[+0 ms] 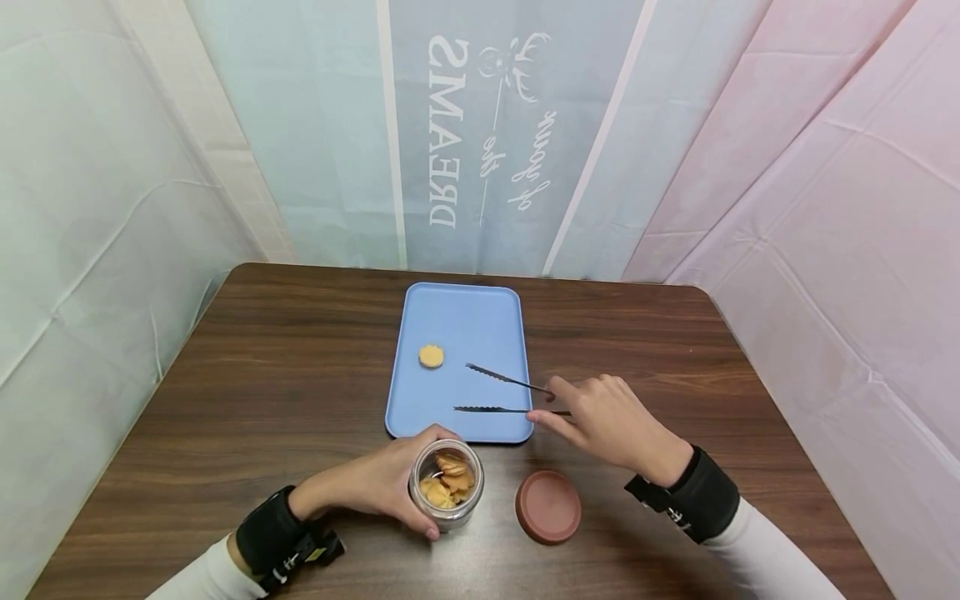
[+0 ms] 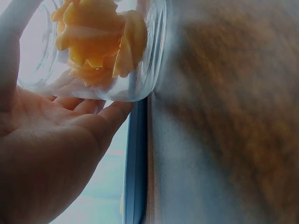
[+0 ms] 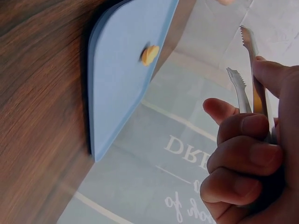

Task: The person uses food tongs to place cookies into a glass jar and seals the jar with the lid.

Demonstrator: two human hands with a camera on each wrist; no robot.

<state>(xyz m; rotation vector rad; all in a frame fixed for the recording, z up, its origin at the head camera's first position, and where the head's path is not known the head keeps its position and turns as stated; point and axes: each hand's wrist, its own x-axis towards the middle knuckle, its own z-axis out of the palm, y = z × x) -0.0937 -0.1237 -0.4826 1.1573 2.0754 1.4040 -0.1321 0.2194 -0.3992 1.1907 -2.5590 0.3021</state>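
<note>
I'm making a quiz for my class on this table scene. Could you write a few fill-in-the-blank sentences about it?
1. The left hand holds a glass jar filled with ____.
2. The right hand holds metal tongs over the ____ tray.
3. The number of cookies lying on the tray is ____.
4. The jar's brown lid lies on the ____.

Missing words: cookies; blue; one; table
</note>
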